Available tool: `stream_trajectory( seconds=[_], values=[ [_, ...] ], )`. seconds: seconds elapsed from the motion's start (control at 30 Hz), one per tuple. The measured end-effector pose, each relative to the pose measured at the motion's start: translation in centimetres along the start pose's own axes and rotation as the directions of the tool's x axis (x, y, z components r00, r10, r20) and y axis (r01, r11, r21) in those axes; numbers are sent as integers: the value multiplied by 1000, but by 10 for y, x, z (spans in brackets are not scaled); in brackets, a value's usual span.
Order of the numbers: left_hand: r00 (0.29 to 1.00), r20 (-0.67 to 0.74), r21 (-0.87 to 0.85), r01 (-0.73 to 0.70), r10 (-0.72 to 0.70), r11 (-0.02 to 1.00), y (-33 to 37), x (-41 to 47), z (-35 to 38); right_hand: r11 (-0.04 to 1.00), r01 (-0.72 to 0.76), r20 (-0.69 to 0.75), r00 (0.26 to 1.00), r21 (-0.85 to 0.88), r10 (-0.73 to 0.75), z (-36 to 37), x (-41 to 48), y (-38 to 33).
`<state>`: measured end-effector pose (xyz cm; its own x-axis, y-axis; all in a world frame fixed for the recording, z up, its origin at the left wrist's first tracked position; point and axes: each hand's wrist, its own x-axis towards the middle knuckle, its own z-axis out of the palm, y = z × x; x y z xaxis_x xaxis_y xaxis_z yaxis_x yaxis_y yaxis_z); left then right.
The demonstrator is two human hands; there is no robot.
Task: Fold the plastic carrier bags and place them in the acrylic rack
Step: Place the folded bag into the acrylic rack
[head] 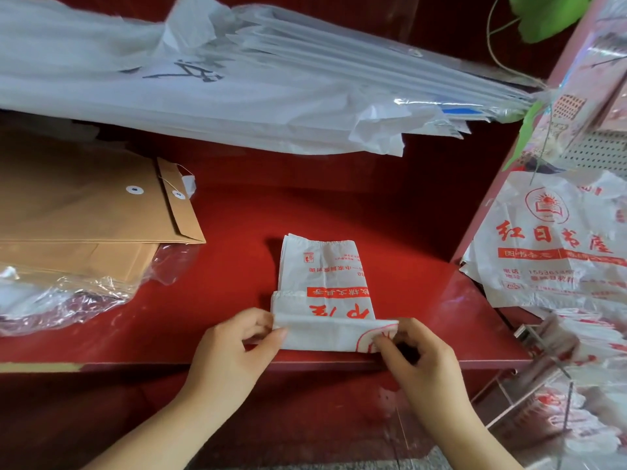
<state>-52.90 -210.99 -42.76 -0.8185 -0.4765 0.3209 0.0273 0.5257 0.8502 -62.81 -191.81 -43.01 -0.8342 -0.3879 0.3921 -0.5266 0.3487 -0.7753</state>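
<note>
My carrier bag [325, 286] is white with red lettering and a red banner stripe. The table [407, 232] is solid deep red. On my left the envelopes [84, 205] are kraft brown with white button discs. Up top the sheets [169, 96] are white with black brush strokes. On my right the hanging bags [549, 239] are white with a red logo. The leaf [543, 15] is green.

bare red shelf [390, 232] between envelopes [84, 205] and hanging bags [549, 242]

Red "红日书屋" stands on the hanging white carrier bag [549, 239].

The red shelf [339, 212] bears a part-folded white carrier bag [322, 266] and stacked brown envelopes [84, 205].
</note>
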Motion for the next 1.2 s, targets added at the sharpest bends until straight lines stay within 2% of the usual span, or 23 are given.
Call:
stream_trajectory(
  seconds=[0.07,0.2,0.33,0.4,0.53,0.63,0.7,0.77,0.83,0.9,0.97,1.0,1.03,1.13,1.17,1.2],
  values=[
    [999,-11,-10,53,-53,999,5,4,3,996,-68,-33,997,55,70,4,3,-1],
    [987,-59,-57,147,-150,988,10,9,9,991,-137,-105,985,15,137,11,11,-5],
    [979,-57,2,196,-196,981,11,13,12,981,-140,-136,983,-134,122,19,18,-8],
    [980,-63,66,191,-187,979,12,17,14,959,-123,-140,986,-254,89,21,19,-10],
    [984,-88,133,166,-155,977,14,22,17,838,-109,-125,991,-534,49,17,26,-13],
    [989,-82,166,133,-121,977,13,24,19,792,-120,-122,991,-599,58,21,28,-11],
    [992,-66,191,116,-105,975,14,24,18,778,-100,-147,989,-620,9,26,28,-7],
    [997,-67,352,-3,28,936,13,23,15,767,-104,-159,987,-633,3,27,28,-7],
    [980,33,523,-183,195,832,8,22,11,758,-116,-126,991,-641,45,24,29,-10],
    [940,173,553,-340,294,761,2,21,9,755,-106,-86,994,-647,66,20,30,-10],
    [889,398,546,-428,226,720,7,23,5,776,-94,-69,996,-624,65,19,29,-11],
    [860,496,562,-420,116,713,11,23,4,797,-102,-71,995,-595,74,19,28,-14],
    [832,547,548,-438,91,712,13,25,5,818,-97,-81,995,-567,61,20,27,-12],
    [838,523,531,-463,155,709,6,25,5,881,49,-137,982,-470,-128,21,22,0],
    [825,535,533,-495,179,687,6,26,5,898,118,-101,979,-424,-176,20,21,1],
    [828,548,545,-463,121,699,10,26,3,902,192,-40,974,-387,-225,17,20,3]
  ],
)
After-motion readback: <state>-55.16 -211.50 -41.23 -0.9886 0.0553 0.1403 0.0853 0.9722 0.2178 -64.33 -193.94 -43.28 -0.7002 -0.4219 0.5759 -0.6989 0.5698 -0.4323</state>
